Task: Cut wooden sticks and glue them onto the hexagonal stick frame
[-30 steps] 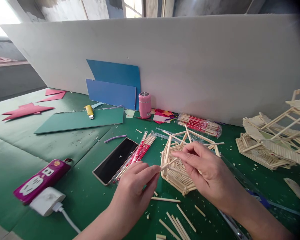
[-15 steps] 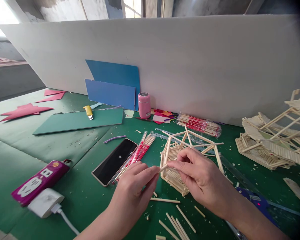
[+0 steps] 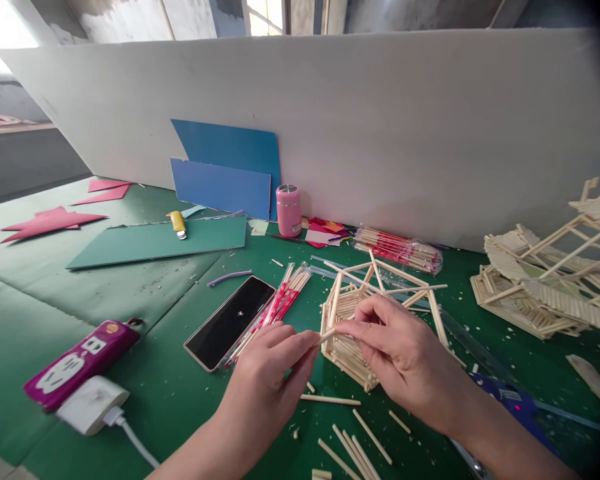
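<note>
In the head view, the left hand (image 3: 270, 370) and right hand (image 3: 405, 347) each pinch one end of a short stick (image 3: 327, 335) between thumb and fingertips, over the near middle of the tabletop (image 3: 173, 397), above the stick frame (image 3: 349, 363); whether it touches the frame I cannot tell. Uneven pressure might snap the thin stick or make it slip, and a dipping right hand could knock the frame's slender bars askew. The right forearm (image 3: 495, 427) passes close to a blue tool (image 3: 520, 408) with a red light, so pulling back carelessly could nudge it. Loose sticks (image 3: 373, 437) toward the near edge could roll if brushed. A white board (image 3: 405, 133) walls the far edge and a larger stick model (image 3: 555, 299) crowds the right; roomier movement looks possible leftward, beyond the phone (image 3: 230, 323).
</note>
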### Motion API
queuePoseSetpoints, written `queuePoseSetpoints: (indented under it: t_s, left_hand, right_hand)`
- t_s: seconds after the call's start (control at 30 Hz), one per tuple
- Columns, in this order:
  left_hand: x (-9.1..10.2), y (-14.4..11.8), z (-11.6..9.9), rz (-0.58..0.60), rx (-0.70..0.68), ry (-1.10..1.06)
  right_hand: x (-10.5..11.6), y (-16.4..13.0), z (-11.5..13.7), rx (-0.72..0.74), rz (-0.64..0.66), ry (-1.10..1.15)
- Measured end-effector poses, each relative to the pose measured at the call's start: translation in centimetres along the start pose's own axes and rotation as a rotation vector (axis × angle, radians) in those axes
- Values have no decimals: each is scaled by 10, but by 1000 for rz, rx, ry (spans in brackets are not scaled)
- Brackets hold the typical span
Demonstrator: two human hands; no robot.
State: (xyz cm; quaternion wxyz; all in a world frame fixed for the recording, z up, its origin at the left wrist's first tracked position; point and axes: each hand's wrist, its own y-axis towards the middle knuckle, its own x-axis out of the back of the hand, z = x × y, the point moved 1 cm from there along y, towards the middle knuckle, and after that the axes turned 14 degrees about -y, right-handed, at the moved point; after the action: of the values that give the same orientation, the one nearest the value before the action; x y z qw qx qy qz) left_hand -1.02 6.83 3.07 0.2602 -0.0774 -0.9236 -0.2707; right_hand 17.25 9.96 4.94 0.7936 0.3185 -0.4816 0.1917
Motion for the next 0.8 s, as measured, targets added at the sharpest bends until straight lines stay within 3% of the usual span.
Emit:
queuePoseSetpoints:
  t_s: [0.8]
  left_hand:
    - [1,-1,-1,8,-7,9]
  right_hand:
    - [-1,1,-1,11,4,-6]
